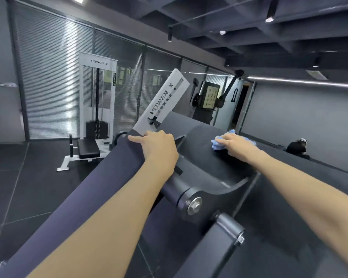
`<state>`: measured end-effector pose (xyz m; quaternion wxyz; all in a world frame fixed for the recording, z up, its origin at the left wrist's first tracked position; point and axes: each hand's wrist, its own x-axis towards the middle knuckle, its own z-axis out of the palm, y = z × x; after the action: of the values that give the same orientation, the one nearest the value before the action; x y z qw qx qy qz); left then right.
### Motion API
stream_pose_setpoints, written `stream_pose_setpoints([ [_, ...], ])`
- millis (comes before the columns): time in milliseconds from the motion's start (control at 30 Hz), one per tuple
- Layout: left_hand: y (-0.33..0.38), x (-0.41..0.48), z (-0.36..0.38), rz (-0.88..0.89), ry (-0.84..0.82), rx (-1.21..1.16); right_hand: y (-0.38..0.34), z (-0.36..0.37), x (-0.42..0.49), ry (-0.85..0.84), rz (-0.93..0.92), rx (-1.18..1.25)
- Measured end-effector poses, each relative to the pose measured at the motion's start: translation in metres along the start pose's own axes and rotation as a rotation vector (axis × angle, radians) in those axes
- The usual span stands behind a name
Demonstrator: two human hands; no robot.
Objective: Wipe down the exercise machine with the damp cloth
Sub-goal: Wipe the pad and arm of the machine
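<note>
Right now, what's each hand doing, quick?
Left hand: fingers curled over the edge of the dark pad, gripping it.
Right hand: pressing the blue cloth onto the machine's dark surface.
</note>
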<state>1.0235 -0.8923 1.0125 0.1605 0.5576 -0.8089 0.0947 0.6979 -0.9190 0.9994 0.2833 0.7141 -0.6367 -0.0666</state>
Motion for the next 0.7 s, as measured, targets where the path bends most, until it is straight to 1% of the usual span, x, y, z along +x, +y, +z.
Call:
stream_pose_setpoints([
  [67,0.001,0.002,0.001,0.007,-0.007,0.028,-0.006,0.004,0.017,0.036,0.153,0.002],
  [133,0.001,0.005,0.002,0.013,-0.007,0.054,-0.021,0.007,0.037,0.17,0.183,0.069],
  [167,0.001,0.006,0.002,0.013,-0.006,0.063,-0.029,0.009,0.044,0.208,0.175,0.102],
  [200,0.001,0.008,0.003,0.012,-0.003,0.071,-0.04,0.009,0.049,0.175,0.146,0.104],
  [233,0.001,0.009,0.004,0.01,-0.002,0.074,-0.05,0.009,0.049,0.08,0.076,0.065],
  [267,0.001,0.01,0.004,0.005,-0.001,0.074,-0.057,0.013,0.047,-0.01,-0.024,0.058],
  [300,0.002,0.01,0.005,-0.001,0.0,0.079,-0.063,0.016,0.045,-0.055,-0.126,0.092],
  [333,0.002,0.011,0.006,-0.009,0.0,0.092,-0.067,0.016,0.043,-0.087,-0.189,0.129],
  [400,0.003,0.011,0.007,-0.019,-0.006,0.112,-0.055,0.014,0.045,-0.134,-0.233,0.102],
  [433,0.004,0.011,0.007,-0.021,-0.002,0.118,-0.044,0.011,0.048,-0.175,-0.189,0.055],
  [467,0.005,0.012,0.007,-0.025,0.001,0.12,-0.032,0.007,0.048,-0.163,-0.112,0.007],
  [500,0.005,0.012,0.007,-0.028,0.0,0.122,-0.02,0.004,0.048,-0.114,-0.005,-0.009],
  [533,0.005,0.012,0.008,-0.031,-0.004,0.118,-0.012,0.002,0.047,-0.042,0.063,0.018],
  [567,0.005,0.011,0.008,-0.038,-0.004,0.106,-0.006,0.0,0.046,0.018,0.064,0.092],
  [633,0.006,0.01,0.006,-0.051,0.009,0.062,-0.004,0.002,0.039,0.091,-0.001,0.194],
  [667,0.006,0.009,0.004,-0.059,0.022,0.037,-0.006,0.005,0.034,0.081,-0.037,0.207],
  [700,0.006,0.007,0.002,-0.064,0.035,0.015,-0.012,0.003,0.027,0.061,-0.098,0.171],
])
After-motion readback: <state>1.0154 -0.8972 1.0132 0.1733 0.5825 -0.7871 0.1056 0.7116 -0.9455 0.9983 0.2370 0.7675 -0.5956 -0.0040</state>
